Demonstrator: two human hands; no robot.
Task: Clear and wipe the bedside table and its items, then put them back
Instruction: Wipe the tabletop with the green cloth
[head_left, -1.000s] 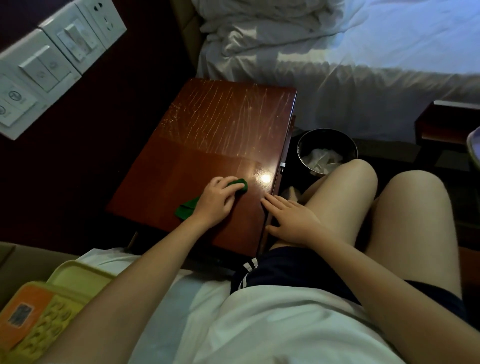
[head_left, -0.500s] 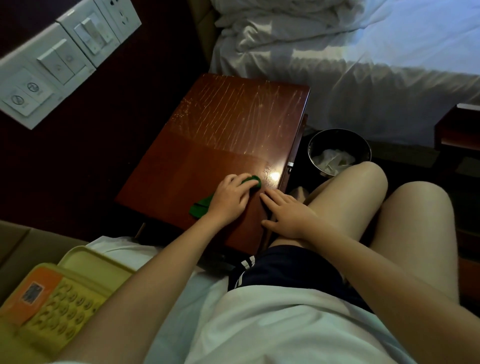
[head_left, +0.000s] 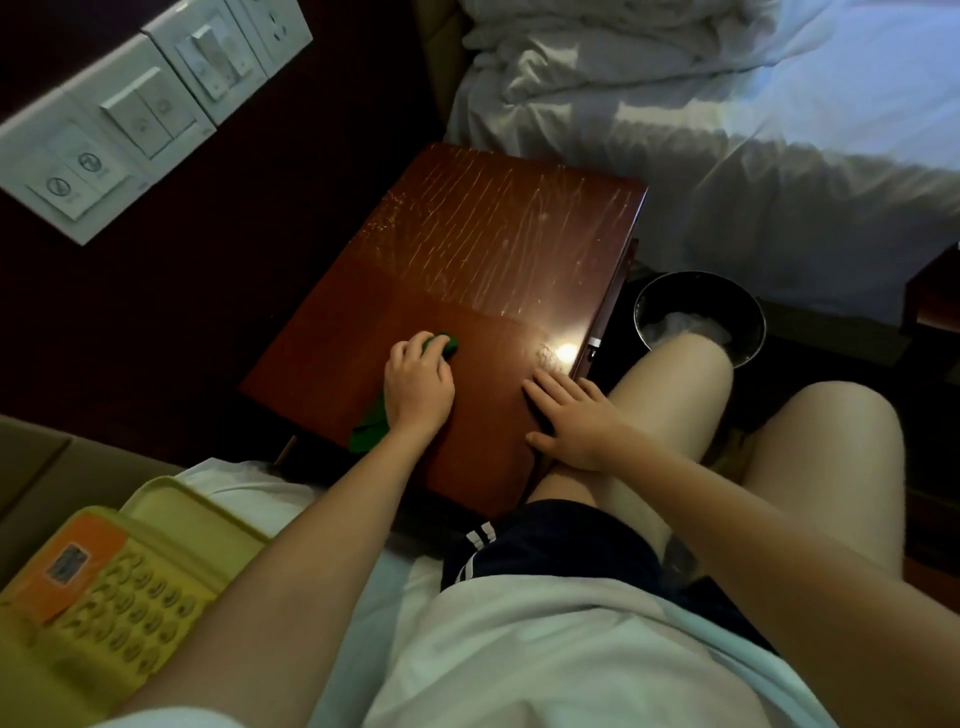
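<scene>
Wiping is step in hand, I judge: left hand (head_left: 418, 387) curls round green cloth (head_left: 370, 430) on near half of bedside table (head_left: 332, 358); right hand (head_left: 571, 418) lies flat, fingers straight, at its right edge. Better w/ long overlapping strokes toward far half, where streaks (head_left: 467, 223) show. Mind right edge: bin (head_left: 757, 312) stands just beside. Phone (head_left: 119, 592) lies on sheet (head_left: 244, 488) at left.
</scene>
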